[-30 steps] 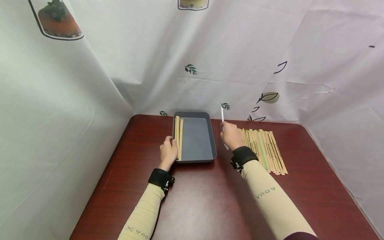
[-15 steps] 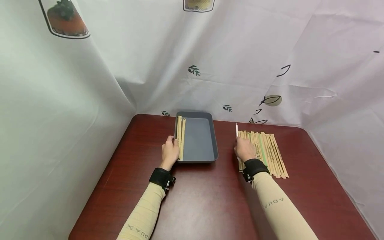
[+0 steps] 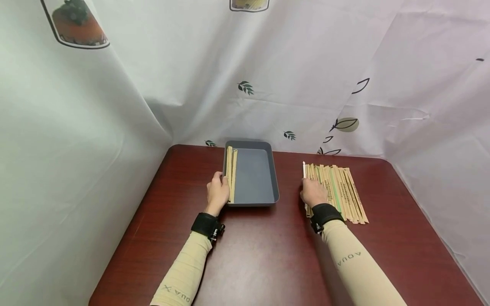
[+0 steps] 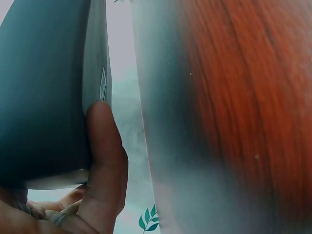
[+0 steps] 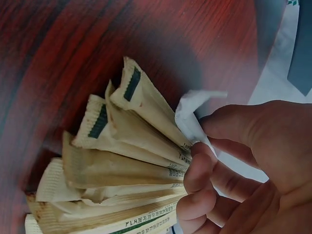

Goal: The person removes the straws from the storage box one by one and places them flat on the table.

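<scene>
**Clerk:** Item one, your left hand?

**Me:** My left hand [image 3: 216, 192] grips the near left corner of the grey tray [image 3: 254, 178]. The thumb [image 4: 105, 161] lies pressed flat against the tray's outer wall, the other fingers curled at the rim. The tray sits on the dark red table [image 3: 264, 250], towards its far edge, left of centre.

**Clerk:** Contents of the tray?

**Me:** A few paper-wrapped sticks [image 3: 230, 174], tan, laid lengthwise along the left wall. The remainder of the floor is bare grey.

**Clerk:** Item two, your right hand?

**Me:** My right hand [image 3: 314, 193] is down on the left edge of the row of wrapped sticks [image 3: 338, 191], fingers curled. Thumb and forefinger pinch a thin white wrapped stick [image 3: 304, 169], which lies along the left side of the row, its far end showing beyond my knuckles. In the right wrist view its white paper end [image 5: 195, 112] juts out from between my fingertips, touching the tan wrappers beside it.

**Clerk:** The row itself?

**Me:** Many tan wrappers side by side on the table, right of the tray and well apart from it, some with green print, ends fanned and overlapping under my hand.

**Clerk:** Surroundings?

**Me:** White sheeting [image 3: 306, 72] with leaf prints, hung behind and to both sides of the table
</scene>
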`<act>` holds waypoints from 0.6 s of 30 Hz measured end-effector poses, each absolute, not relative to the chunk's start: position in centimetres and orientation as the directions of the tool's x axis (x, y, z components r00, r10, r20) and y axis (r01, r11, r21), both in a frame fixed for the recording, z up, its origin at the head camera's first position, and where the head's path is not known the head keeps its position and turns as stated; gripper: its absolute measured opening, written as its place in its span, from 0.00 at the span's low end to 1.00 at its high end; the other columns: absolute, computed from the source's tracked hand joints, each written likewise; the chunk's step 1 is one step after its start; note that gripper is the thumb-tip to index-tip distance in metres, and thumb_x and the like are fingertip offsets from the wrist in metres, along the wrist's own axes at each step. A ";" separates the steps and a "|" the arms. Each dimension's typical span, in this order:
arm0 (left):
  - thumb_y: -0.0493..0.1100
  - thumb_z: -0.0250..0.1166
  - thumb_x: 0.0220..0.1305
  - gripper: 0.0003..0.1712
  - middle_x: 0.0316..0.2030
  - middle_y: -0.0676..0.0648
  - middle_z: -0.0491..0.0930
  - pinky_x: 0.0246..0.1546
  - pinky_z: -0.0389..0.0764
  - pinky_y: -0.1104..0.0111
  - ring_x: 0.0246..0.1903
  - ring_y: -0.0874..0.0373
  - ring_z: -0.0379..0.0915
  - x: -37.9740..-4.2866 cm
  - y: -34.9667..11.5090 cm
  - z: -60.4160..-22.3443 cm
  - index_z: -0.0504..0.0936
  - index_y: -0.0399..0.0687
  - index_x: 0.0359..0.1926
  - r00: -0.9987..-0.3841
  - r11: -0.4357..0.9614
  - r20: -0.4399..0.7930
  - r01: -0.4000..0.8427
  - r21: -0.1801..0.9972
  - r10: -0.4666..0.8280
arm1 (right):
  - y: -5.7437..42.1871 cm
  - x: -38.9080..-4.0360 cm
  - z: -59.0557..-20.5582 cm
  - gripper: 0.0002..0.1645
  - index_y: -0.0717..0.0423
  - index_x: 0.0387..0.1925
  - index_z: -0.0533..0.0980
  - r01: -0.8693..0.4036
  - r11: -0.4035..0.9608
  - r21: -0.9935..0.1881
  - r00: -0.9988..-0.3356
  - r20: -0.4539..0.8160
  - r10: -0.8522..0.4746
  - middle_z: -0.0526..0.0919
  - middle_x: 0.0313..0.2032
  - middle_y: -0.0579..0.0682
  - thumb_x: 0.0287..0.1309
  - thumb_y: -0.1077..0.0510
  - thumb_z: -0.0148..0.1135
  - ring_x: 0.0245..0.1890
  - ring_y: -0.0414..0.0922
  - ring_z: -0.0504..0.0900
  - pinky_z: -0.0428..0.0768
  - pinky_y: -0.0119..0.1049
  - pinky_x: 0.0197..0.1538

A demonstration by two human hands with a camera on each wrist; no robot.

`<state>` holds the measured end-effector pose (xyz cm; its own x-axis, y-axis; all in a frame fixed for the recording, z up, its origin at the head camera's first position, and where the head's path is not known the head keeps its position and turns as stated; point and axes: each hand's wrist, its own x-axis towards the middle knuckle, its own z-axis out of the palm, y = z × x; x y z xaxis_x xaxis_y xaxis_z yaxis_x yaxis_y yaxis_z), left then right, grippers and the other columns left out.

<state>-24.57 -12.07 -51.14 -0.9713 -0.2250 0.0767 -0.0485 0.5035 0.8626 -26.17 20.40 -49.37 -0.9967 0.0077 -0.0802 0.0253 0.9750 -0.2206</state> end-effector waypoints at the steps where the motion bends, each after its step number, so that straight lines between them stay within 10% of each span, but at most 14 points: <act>1: 0.45 0.51 0.81 0.20 0.39 0.40 0.85 0.31 0.71 0.59 0.30 0.47 0.76 -24.6 -12.0 -51.1 0.76 0.41 0.65 -0.971 0.503 0.077 -0.048 0.863 -0.225 | 20.4 -26.2 -49.4 0.15 0.61 0.49 0.81 0.025 0.975 -0.219 -0.997 -0.081 0.008 0.84 0.43 0.69 0.63 0.67 0.55 0.35 0.67 0.83 0.77 0.57 0.27; 18: 0.45 0.52 0.80 0.20 0.42 0.38 0.85 0.38 0.78 0.50 0.38 0.41 0.80 -24.8 -11.6 -51.3 0.77 0.42 0.63 -0.969 0.502 0.077 -0.053 0.863 -0.234 | 20.6 -26.2 -49.4 0.11 0.58 0.45 0.81 0.018 0.974 -0.226 -0.996 -0.084 -0.001 0.85 0.42 0.66 0.63 0.65 0.58 0.33 0.63 0.83 0.77 0.55 0.27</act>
